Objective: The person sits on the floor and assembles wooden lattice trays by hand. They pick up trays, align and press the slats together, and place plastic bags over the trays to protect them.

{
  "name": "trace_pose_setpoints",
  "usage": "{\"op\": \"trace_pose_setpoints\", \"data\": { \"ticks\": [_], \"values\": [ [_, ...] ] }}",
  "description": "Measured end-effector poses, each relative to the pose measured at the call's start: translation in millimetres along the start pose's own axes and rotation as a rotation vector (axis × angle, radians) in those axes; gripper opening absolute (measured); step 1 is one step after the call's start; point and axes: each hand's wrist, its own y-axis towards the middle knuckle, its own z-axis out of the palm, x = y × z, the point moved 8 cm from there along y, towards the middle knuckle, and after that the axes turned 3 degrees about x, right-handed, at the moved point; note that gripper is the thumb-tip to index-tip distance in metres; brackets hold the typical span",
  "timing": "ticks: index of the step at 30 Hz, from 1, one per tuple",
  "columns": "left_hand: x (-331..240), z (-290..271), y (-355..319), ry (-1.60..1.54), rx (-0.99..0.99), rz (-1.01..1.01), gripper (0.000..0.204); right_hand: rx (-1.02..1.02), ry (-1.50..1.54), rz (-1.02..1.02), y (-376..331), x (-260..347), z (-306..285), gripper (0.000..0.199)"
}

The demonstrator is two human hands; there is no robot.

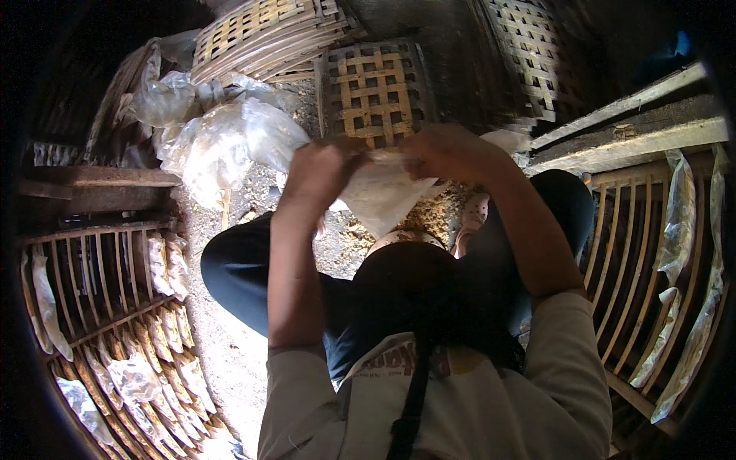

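Observation:
Between my two hands hangs a clear plastic bag [387, 201], its upper edge stretched from one hand to the other and its lower part narrowing downward in front of my knees. My left hand [322, 170] is closed on the bag's left upper end. At the other end, my right hand [448, 156] pinches the edge, with the fingertips slightly blurred. Just beyond the hands stands a woven bamboo lattice tray [376, 88]. Whether anything lies inside the bag cannot be made out.
Crumpled clear plastic sheeting [230, 142] lies to the left. Stacked lattice trays [264, 34] lean behind it, and another lattice panel [529, 50] stands far right. Slatted racks flank me: the left rack [96, 268] bears plastic-wrapped pieces, the right rack [625, 268] several plastic strips.

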Motion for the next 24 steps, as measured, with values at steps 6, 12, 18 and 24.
{"op": "trace_pose_setpoints", "data": {
  "ticks": [6,12,18,24],
  "values": [
    [47,-24,-15,-0.130,0.083,-0.360,0.014,-0.057,-0.004,0.180,-15,-64,-18,0.025],
    [-14,2,6,-0.093,-0.090,0.056,0.022,-0.123,0.275,0.005,-7,-29,-13,0.030],
    [22,24,9,-0.279,0.146,-0.217,0.022,-0.032,0.132,0.128,-10,-45,-20,0.028],
    [-16,13,12,-0.243,-0.040,0.068,0.025,-0.098,0.377,-0.014,-2,-22,-21,0.026]
  ]
}}
